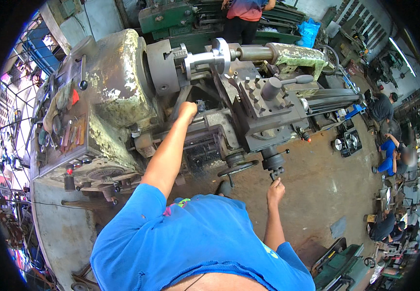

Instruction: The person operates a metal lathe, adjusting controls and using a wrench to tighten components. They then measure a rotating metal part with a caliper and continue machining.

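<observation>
Crank handle (pixel 276 170): at the near edge of the tool slide (pixel 264 143); grip end partly covered by fingers.
Right hand (pixel 275 192): narrow, fingers closed round that grip.
Left hand (pixel 187 111): curled into a fist beside the carriage's (pixel 218 120) left edge; its palm is hidden, so I cannot tell whether it holds anything.
Handle's direction: grip toward the person.
Metal workpiece (pixel 202 58): shiny, long axis left to right, between chuck (pixel 162 68) and tailstock (pixel 295 54).
In between: bolted tool post (pixel 263 97), between right hand and workpiece.
Handwheel (pixel 237 168): left of the handle.
Co-worker (pixel 244 17): beyond the far edge, head cut off.
</observation>
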Motion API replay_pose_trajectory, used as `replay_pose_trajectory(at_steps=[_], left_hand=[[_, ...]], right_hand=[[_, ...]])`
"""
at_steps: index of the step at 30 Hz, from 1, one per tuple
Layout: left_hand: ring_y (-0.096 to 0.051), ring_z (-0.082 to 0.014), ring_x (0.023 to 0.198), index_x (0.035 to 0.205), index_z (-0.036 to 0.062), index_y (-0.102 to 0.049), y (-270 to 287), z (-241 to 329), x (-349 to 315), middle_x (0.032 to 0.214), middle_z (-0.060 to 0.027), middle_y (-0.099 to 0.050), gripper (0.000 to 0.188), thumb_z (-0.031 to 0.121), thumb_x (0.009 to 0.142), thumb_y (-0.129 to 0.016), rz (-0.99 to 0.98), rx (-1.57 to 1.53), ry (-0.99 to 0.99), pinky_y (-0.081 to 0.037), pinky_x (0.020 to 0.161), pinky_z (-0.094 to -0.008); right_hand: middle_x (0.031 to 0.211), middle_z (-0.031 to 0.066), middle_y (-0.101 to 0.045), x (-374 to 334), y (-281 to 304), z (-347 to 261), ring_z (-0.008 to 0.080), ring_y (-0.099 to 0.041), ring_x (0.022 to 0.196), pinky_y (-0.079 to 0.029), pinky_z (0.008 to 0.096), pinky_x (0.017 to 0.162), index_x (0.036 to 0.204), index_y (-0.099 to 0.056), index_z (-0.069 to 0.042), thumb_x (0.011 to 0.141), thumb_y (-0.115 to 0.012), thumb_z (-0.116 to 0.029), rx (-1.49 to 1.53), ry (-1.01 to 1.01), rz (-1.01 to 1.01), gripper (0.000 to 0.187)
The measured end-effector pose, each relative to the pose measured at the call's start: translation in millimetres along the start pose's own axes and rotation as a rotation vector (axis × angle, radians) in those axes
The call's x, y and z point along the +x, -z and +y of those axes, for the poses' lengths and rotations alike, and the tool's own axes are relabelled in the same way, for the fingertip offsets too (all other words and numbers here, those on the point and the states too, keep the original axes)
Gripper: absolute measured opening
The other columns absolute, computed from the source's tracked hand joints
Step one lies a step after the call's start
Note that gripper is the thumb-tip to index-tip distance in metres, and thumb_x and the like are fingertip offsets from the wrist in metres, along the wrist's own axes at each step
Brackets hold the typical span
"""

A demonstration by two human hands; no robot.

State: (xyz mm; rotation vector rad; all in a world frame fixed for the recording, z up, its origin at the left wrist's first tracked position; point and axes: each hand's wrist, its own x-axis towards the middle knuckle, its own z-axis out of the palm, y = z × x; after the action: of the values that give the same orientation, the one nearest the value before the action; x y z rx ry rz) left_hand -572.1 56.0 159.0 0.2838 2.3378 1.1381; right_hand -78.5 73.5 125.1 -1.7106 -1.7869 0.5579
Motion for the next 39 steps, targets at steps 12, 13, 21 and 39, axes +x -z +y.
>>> replay_pose_trajectory(at_steps=[12, 13, 21, 39], left_hand=[[-0.067, -0.0392, 0.088, 0.09, -0.0043, -0.069, 34, -39, -37, 0.093, -0.0259, -0.069, 0.046, 0.039, 0.095, -0.054, 0.221, -0.046, -0.001, -0.05, 0.078, -0.0438], [-0.066, -0.0398, 0.09, 0.089, -0.0028, -0.07, 33, -38, -46, 0.092, -0.0255, -0.069, 0.045, 0.039, 0.095, -0.054, 0.214, -0.053, -0.074, -0.049, 0.079, -0.044], [-0.066, -0.0321, 0.079, 0.086, 0.0006, -0.072, 21, -53, -101, 0.08, -0.02, -0.069, 0.042, 0.036, 0.096, -0.053, 0.107, -0.071, -0.352, -0.047, 0.074, -0.0401], [-0.063, -0.0165, 0.082, 0.108, -0.0014, -0.058, -23, -23, -314, 0.087, -0.0095, -0.066, 0.022, 0.018, 0.1, -0.053, -0.545, -0.322, -0.77, -0.05, 0.073, -0.0346]], right_hand=[[0.055, 0.0245, -0.05, -3, -9, 1, 0.0325, -0.044, 0.046, -0.037, 0.0476, 0.052, 0.066, -0.054, 0.01, 0.1, -0.046, -0.025, 0.114, -0.011, 0.041, 0.049], [0.056, 0.0251, -0.05, -2, -9, 1, 0.0326, -0.045, 0.047, -0.037, 0.0477, 0.052, 0.067, -0.054, 0.01, 0.1, -0.046, -0.026, 0.124, -0.036, 0.029, 0.049], [0.061, 0.0276, -0.052, -3, -18, 10, 0.0351, -0.048, 0.051, -0.039, 0.0478, 0.056, 0.071, -0.054, 0.01, 0.099, -0.046, -0.029, 0.188, -0.064, 0.089, 0.049], [0.087, 0.0068, -0.064, -76, 31, -157, 0.0168, -0.061, 0.083, -0.049, 0.0311, 0.077, 0.1, -0.065, 0.002, 0.098, -0.059, -0.026, 1.033, -0.233, -0.544, 0.029]])
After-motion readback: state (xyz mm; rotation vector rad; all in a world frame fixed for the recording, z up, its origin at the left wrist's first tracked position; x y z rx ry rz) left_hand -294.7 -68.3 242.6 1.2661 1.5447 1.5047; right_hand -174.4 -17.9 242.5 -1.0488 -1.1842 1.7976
